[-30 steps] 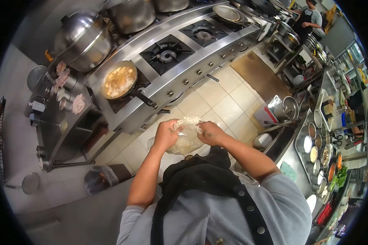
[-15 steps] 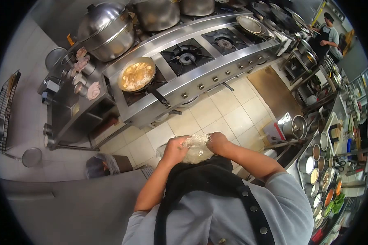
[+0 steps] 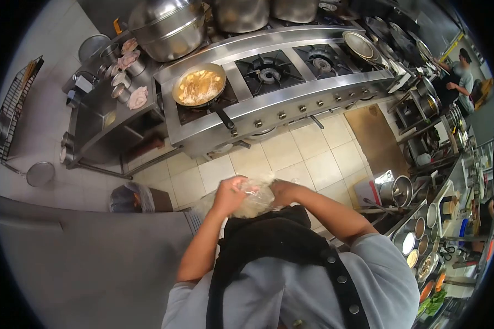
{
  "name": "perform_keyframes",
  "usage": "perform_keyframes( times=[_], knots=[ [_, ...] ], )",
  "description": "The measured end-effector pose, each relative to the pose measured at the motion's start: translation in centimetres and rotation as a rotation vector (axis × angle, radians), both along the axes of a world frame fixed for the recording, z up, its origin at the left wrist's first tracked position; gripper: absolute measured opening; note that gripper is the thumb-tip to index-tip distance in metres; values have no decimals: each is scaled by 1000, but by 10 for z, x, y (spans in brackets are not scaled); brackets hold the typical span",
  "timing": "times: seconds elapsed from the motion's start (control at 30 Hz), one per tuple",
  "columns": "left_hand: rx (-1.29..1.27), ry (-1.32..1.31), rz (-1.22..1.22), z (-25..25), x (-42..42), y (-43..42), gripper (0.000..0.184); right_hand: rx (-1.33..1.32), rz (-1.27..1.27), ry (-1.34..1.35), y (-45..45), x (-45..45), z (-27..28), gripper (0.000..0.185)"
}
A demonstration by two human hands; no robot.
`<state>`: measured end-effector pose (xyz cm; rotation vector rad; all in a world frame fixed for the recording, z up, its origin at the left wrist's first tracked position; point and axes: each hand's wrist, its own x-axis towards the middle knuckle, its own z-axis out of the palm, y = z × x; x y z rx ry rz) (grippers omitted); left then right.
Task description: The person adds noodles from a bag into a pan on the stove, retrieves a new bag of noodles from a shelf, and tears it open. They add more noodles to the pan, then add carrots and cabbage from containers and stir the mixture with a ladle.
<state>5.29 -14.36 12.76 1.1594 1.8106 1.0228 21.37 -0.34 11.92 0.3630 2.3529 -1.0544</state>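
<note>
A clear plastic bag (image 3: 252, 204) with pale, thin noodle-like strands in it is held in front of the apron. My left hand (image 3: 231, 194) grips the bag's left side near its opening, fingers bent around the plastic. At the right side of the bag is my right hand (image 3: 284, 193), its fingers hidden in or behind the plastic. Beyond the hands, a pan (image 3: 200, 84) of bubbling yellow-brown food sits on the stove's left burner, its black handle pointing toward the front edge.
The steel stove (image 3: 247, 109) crosses ahead, with large pots (image 3: 167, 33) behind. A bin (image 3: 132, 198) stands at lower left, a steel table (image 3: 112, 104) at left. Ingredient containers (image 3: 420, 247) line the right counter. A person (image 3: 460, 82) stands at the far right.
The view has turned, so the stove and pan appear farther right. The strands that showed above the bag's opening are now lower and mostly within the plastic, with my right hand deeper at the bag.
</note>
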Motion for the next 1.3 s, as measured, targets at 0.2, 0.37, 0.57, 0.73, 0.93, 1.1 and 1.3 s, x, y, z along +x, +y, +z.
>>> perform_keyframes(
  times=[0.2, 0.37, 0.57, 0.73, 0.93, 1.1, 1.3],
  knots=[
    [193, -285, 36, -17, -11, -1, 33, -412, -441, 505, 4, -15, 26, 53],
    [299, -348, 77, -26, -13, 7, 42, -313, -571, 528, 2, -12, 39, 31],
    [205, -412, 107, -13, -19, 0, 46, -406, -943, 752, 20, 5, 94, 27],
    [268, -491, 29, -14, -3, 10, 48, -413, -915, 809, 25, 5, 97, 23],
    [229, -593, 41, -23, -18, -2, 42, -391, -965, 892, 23, 7, 96, 25],
    [356, -516, 118, -25, -42, -20, 42, -469, -1099, 1048, 28, 5, 113, 27],
    [331, -491, 232, -27, -68, -46, 45, -554, -1101, 1128, 22, -30, 136, 27]
  ],
)
